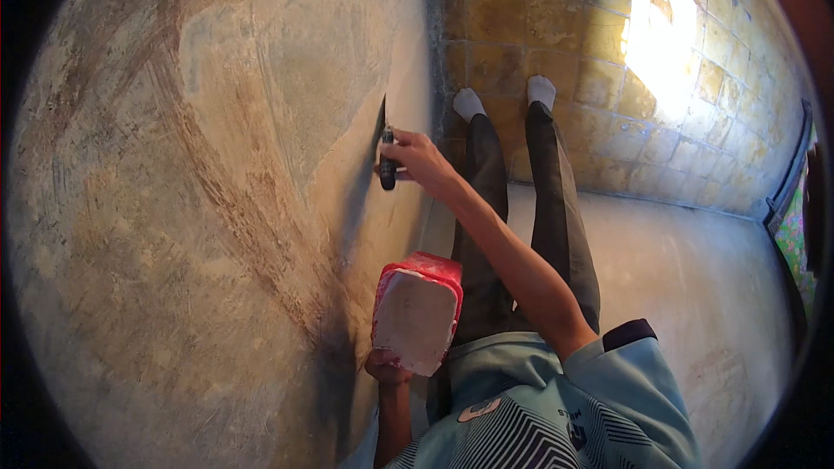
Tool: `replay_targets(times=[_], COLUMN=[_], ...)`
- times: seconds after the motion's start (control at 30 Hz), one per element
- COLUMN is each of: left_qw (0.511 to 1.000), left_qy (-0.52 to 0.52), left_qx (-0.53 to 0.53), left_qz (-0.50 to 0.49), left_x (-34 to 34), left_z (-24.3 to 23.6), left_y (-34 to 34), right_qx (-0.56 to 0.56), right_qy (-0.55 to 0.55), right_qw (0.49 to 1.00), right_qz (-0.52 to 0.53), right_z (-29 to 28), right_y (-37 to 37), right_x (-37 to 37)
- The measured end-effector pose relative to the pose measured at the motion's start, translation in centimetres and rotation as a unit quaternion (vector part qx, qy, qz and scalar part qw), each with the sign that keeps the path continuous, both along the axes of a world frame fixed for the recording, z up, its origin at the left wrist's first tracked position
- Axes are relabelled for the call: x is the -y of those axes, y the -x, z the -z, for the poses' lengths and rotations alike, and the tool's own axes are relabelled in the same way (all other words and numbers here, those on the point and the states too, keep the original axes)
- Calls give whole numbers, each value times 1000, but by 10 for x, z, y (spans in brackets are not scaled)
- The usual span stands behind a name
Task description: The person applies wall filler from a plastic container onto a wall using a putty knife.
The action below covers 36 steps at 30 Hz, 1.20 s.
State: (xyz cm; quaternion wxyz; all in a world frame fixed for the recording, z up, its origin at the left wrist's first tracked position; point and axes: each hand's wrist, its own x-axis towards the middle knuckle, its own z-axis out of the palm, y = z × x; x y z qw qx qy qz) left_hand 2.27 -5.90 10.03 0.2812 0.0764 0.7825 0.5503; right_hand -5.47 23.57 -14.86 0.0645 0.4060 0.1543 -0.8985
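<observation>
My right hand (420,160) is closed round the black handle of a putty knife (388,158). Its thin dark blade, seen nearly edge-on, points away from me and lies at the wall (295,61); whether it touches the surface I cannot tell. Nearer to my body, my left hand (387,368) grips a red plastic tub (437,267) by its lower end. Pale, smooth filler (417,317) covers the tub's visible face, with white smears along the rim. Around the knife the wall has a lighter, pinkish-beige patch (356,143) beside rougher grey and brown areas.
My feet in light socks stand on yellowish-brown floor tiles (495,13), close to the wall's foot. Bright sunlight (665,35) falls on the tiles at the far right. A smooth pale surface (695,287) lies to my right, with a dark edge and a patterned cloth (795,226) beyond.
</observation>
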Motion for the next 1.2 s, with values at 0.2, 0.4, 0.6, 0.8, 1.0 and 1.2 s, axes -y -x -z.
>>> replay_targets(times=[0.2,0.4,0.6,0.8,1.0,1.2], left_qw=[973,971,913,953,901,893], left_qy=[156,163,10,65,21,-20], left_qx=[146,146,310,251,348,366], left_qz=[-88,-92,-266,-158,-257,-262], left_x=[17,-32,-22,-63,-89,-88], left_z=[-5,0,1,37,45,43], left_y=[1,-3,7,7,6,-1], right_qx=[14,35,-63,-32,56,24], right_qy=[52,30,112,94,-63,-229], right_qw=[999,999,991,993,995,952], right_qz=[-9,11,26,63,-51,-202], right_z=[-48,19,-60,-66,11,93], right_y=[-21,-13,-26,-129,-128,-72], right_x=[-19,-23,-26,-104,-104,-48])
